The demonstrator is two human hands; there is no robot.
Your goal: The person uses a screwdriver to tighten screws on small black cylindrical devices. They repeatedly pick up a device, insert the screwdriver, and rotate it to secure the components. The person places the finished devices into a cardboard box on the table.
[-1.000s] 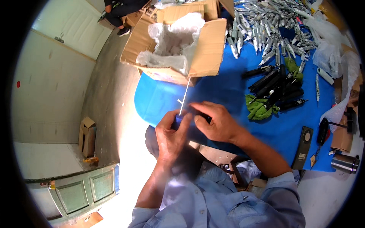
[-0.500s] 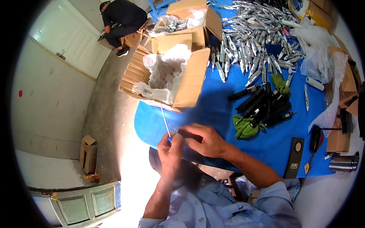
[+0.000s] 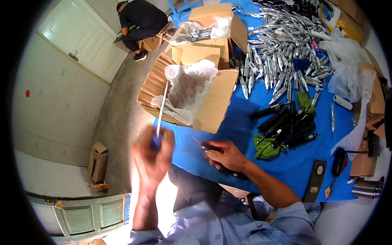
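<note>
My left hand (image 3: pixel 150 149), blurred by motion, is closed round the blue end of a long, thin, pale rod (image 3: pixel 162 107). The rod points up and overlaps the near-left side of an open cardboard box (image 3: pixel 216 98) lined with clear plastic. My right hand (image 3: pixel 228 156) pinches a slim dark pen-like tool (image 3: pixel 205 148) whose fine metal tip points up and left. Blue cloth lies beneath that hand, and the two hands are apart. To the right, several black pen-like tools (image 3: pixel 281 120) lie piled on a green cloth (image 3: pixel 267 148).
A large heap of grey and white pen-like tools (image 3: pixel 281 53) covers the far table. A second box (image 3: pixel 204 14), also plastic-lined, stands behind the first. Plastic wrap (image 3: pixel 345 69), a dark flat case (image 3: pixel 315 179) and a metal cup (image 3: pixel 367 188) are at right. Another person (image 3: pixel 143 20) sits far left.
My hands have moved apart: the left has swung left with the rod, while the right has shifted slightly right with its dark tool. The whole view has shifted a little.
</note>
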